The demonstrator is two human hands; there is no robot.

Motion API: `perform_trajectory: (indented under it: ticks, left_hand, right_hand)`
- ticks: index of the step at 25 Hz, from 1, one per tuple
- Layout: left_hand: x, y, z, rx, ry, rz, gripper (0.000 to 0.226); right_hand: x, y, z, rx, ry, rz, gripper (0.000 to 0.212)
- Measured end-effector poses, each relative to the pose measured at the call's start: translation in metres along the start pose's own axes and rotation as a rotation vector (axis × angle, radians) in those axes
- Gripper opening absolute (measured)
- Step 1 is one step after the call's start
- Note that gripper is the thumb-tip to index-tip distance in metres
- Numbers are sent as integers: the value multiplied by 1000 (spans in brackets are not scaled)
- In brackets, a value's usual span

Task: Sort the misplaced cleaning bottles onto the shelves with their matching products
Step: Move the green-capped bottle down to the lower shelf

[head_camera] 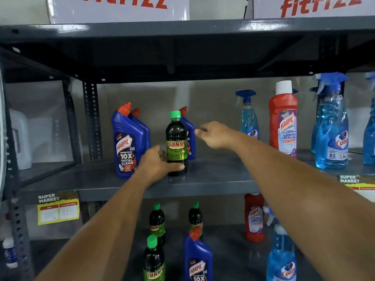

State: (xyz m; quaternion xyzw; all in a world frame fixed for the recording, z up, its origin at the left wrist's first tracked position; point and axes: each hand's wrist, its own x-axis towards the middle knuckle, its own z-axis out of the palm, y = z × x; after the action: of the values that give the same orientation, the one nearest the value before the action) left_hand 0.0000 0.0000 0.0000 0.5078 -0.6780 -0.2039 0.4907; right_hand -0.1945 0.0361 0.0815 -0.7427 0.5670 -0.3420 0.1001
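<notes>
A dark Sunny bottle (176, 138) with a green cap stands on the middle shelf (213, 179) among blue Harpic bottles (126, 142). My left hand (157, 163) is wrapped around its lower part. My right hand (215, 133) hovers to the right of the bottle, near another blue Harpic bottle (190, 136) behind it, fingers loosely curled and holding nothing. On the lower shelf stand more Sunny bottles (154, 260), a blue Harpic bottle (197, 260), a red Harpic bottle (254, 218) and a Colin spray (282, 258).
On the right of the middle shelf stand a red Harpic bathroom cleaner (284, 120) and blue Colin sprays (331, 126). White Fitfizz boxes (117, 9) sit on the top shelf. A price tag (57, 208) hangs on the shelf edge. A perforated upright (92, 118) stands left.
</notes>
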Motion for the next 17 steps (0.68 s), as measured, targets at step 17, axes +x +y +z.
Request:
perform_trajectory:
  ticks: [17]
  left_hand:
    - [-2,-9,15,-55,-22,-1,54]
  right_hand:
    - [35,3,34,456,-36,-114,22]
